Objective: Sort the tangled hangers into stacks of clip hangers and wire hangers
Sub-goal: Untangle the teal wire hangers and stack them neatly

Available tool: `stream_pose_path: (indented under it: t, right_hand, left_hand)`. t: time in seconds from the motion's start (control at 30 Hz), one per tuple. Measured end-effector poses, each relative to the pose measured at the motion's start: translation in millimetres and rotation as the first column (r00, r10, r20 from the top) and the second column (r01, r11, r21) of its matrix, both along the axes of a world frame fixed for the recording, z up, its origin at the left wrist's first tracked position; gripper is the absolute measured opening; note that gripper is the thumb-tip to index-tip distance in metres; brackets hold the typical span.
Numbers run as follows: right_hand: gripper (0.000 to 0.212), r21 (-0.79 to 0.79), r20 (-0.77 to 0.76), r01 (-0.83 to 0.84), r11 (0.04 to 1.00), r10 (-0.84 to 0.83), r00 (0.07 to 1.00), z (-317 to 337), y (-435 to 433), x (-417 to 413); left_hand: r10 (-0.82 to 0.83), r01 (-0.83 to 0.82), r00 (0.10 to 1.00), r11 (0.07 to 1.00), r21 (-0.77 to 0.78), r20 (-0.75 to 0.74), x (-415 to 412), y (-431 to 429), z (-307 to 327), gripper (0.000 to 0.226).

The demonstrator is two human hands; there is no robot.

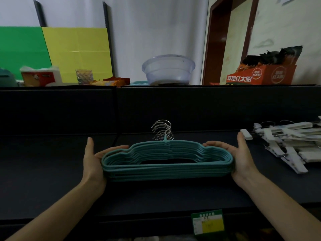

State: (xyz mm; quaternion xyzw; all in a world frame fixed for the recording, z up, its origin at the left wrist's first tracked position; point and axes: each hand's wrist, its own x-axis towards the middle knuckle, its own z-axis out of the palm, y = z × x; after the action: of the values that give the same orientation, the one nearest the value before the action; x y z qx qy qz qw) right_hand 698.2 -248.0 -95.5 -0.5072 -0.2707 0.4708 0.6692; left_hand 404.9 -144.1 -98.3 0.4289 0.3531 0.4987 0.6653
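1. Wire hangers (166, 173), coated in teal, sit in one squared-up stack at the middle of the dark table (52, 171), with the long bars towards the person and the shoulders away
2. Silver hooks (163, 130) rise together at the far side of that stack, fanned a little
3. Left hand (93, 160) stands on edge against the left end of the stack: the palm touches the rounded ends, the fingers (116, 148) reach fairly straight along the far side, and the thumb points up, clear of the hangers
4. Right hand (243, 157) mirrors it at the right end, with the palm against the ends, the fingers (215, 145) laid along the far shoulder and the thumb raised
5. Neither hand closes round anything; the hold is wide and flat, the stack pressed between the two palms. Whether the stack rests on the table or is lifted off it cannot be told
6. Clip hangers (286, 146), white, lie in a loose criss-crossed pile at the right of the table. One clip is just beside the right thumb; whether it touches the thumb cannot be told
7. On the ledge behind the table stand a clear plastic basin (168, 70), an orange printed box (260, 75), a glass (84, 76) and a tissue pack (40, 75); a yellow board (76, 53) and a green board (22, 53) lean on the wall
8. A green-and-yellow label (207, 223) sits at the near edge
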Motion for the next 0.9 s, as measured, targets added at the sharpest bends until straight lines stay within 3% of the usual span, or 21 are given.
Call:
stream_pose_path:
  t: [0.2,0.3,0.4,0.5,0.57,0.63,0.67,0.73,0.8,0.9]
  right_hand:
    - [0.089,-0.05,0.045,0.065,0.997,-0.063,0.997,-0.7,4.4,-4.6]
    - [0.086,-0.072,0.103,0.075,0.995,-0.067,0.992,-2.4,3.7,-1.9]
    - [0.078,-0.118,0.187,0.017,0.993,0.005,0.982,-0.2,1.1,3.1]
    - [0.068,-0.204,0.368,-0.115,0.972,0.185,0.911,8.0,-4.7,11.1]
    - [0.06,-0.324,0.59,-0.206,0.923,0.367,0.719,19.5,-9.5,17.9]
    - [0.048,-0.475,0.734,-0.174,0.863,0.497,0.462,36.1,-10.0,20.5]
    - [0.036,-0.549,0.77,-0.114,0.828,0.554,0.316,43.7,-7.4,20.9]
    - [0.008,-0.656,0.754,0.021,0.755,0.652,0.08,58.7,0.0,15.6]
    - [0.013,-0.707,0.696,0.13,0.696,0.716,-0.046,65.9,10.3,8.4]
    - [0.006,-0.706,0.649,0.242,0.666,0.745,-0.154,64.7,25.6,-0.2]
  left_hand:
    - [0.13,-0.13,0.988,0.991,0.015,-0.081,8.8,-3.2,0.0,0.08]
    - [0.157,-0.157,0.978,0.988,0.013,-0.136,9.9,-5.2,-0.4,0.062]
    - [0.09,-0.088,0.974,0.996,0.018,-0.206,8.7,-5.5,2.6,0.045]
    - [-0.136,0.138,0.929,0.99,-0.02,-0.345,-0.6,-2.1,11.8,0.034]
    - [-0.323,0.373,0.805,0.928,0.001,-0.498,-12.6,5.7,21.4,0.04]
    - [-0.353,0.542,0.591,0.84,0.032,-0.725,-23.5,17.7,29.5,0.06]
    - [-0.321,0.579,0.488,0.815,0.025,-0.812,-26.0,21.9,33.7,0.058]
    - [-0.19,0.611,0.285,0.791,0.025,-0.94,-24.4,32.8,40.2,0.03]
    - [-0.032,0.637,0.092,0.77,0.034,-0.995,-16.0,39.9,47.6,0.013]
    - [0.118,0.643,-0.135,0.766,0.004,-0.984,4.1,41.4,52.2,0.01]
